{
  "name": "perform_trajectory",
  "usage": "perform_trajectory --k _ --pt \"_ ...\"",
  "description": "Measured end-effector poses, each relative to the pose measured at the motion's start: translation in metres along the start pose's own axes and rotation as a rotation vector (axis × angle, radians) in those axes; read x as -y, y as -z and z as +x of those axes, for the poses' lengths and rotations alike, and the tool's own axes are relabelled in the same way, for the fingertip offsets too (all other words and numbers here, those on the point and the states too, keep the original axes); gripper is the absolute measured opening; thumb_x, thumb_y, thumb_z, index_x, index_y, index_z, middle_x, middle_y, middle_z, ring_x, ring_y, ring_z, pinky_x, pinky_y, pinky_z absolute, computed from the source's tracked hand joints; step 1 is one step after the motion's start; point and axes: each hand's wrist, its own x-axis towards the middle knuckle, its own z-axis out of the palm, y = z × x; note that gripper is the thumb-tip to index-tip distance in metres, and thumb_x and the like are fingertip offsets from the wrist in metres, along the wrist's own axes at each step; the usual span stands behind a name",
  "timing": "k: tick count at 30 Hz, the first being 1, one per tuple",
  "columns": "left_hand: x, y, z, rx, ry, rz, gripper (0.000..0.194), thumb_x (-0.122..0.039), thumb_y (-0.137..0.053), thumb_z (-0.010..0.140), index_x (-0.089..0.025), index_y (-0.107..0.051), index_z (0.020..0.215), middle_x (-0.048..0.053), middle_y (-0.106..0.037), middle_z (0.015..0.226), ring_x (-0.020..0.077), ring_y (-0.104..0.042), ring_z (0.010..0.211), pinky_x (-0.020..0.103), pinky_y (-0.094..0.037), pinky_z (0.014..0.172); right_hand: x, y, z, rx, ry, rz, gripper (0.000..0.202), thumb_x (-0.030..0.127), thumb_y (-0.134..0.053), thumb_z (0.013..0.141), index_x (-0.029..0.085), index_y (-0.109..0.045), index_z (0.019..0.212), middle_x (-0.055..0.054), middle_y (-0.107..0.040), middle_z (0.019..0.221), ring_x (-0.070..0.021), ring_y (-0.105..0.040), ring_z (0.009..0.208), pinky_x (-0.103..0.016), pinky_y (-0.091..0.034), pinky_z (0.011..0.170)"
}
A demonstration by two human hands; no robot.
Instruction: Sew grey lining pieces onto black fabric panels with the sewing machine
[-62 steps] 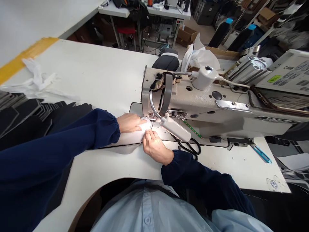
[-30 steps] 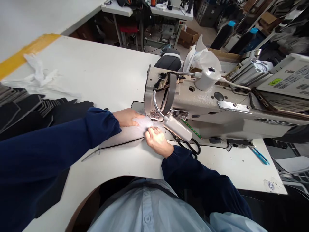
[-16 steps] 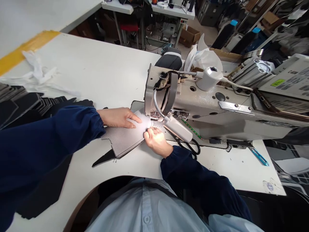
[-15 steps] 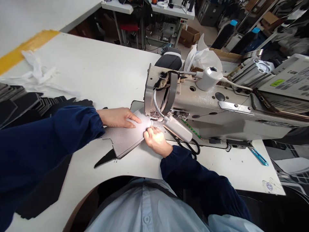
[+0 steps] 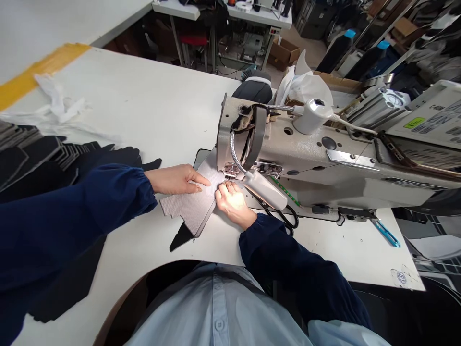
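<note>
You seem to be guiding the grey panel beneath the head of the sewing machine, and you are probably working best while your left hand is steadying and turning the fabric rather than dragging it. You are likely needing light, even pressure and flush layers, because the dark piece is sticking out from under the panel on your side of the machine and could be creeping out of line. Your right hand is calling for care, since its fingertips are resting just beside the machine's needle area.

The panel is lying directly under your left thumb and forefinger, which are resting apart on its top face, pinching nothing. Your right fingers are curling over its edge near the machine's head; their undersides are hiding, so I cannot tell whether they are gripping it. The panel's notched end is spreading leftward, away from the machine.
</note>
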Motion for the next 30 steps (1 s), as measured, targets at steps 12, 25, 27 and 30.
perform_trajectory --k 12,25,27,30 --pt "0.003 -0.009 0.000 -0.019 -0.017 0.005 0.056 -0.032 -0.056 0.072 -0.019 -0.066 0.125 -0.002 -0.073 0.084 0.0164 -0.060 0.074 0.022 -0.044 0.075 -0.004 -0.006 0.000 -0.006 0.026 0.004 0.022 0.004 -0.041 0.091 0.011 -0.062 0.090 -0.014 -0.061 0.093 -0.0248 -0.055 0.090 -0.040 -0.044 0.084" --pt "0.007 -0.026 0.022 -0.302 -0.140 -0.029 0.038 -0.029 -0.054 0.076 -0.019 -0.073 0.108 0.005 -0.069 0.118 0.0222 -0.061 0.109 0.023 -0.040 0.096 -0.009 -0.025 -0.006 -0.213 -0.008 0.002 0.020 0.005 -0.045 0.089 0.015 -0.061 0.080 -0.013 -0.061 0.092 -0.0256 -0.054 0.100 -0.037 -0.043 0.086" --pt "0.011 -0.031 0.025 -0.348 -0.158 -0.034 0.035 -0.025 -0.054 0.074 -0.019 -0.074 0.101 0.005 -0.071 0.113 0.0222 -0.063 0.103 0.024 -0.041 0.094 -0.011 -0.027 -0.007 -0.230 0.000 -0.004 0.021 0.004 -0.045 0.088 0.015 -0.060 0.079 -0.013 -0.061 0.092 -0.0249 -0.055 0.100 -0.036 -0.044 0.084" --pt "0.022 -0.036 0.028 -0.404 -0.190 -0.127 0.030 -0.022 -0.055 0.069 -0.018 -0.074 0.091 0.005 -0.073 0.098 0.0203 -0.064 0.087 0.024 -0.045 0.083 -0.015 -0.029 -0.009 -0.261 0.015 -0.009 0.022 0.002 -0.044 0.085 0.016 -0.059 0.078 -0.012 -0.062 0.094 -0.0233 -0.055 0.098 -0.035 -0.044 0.082"
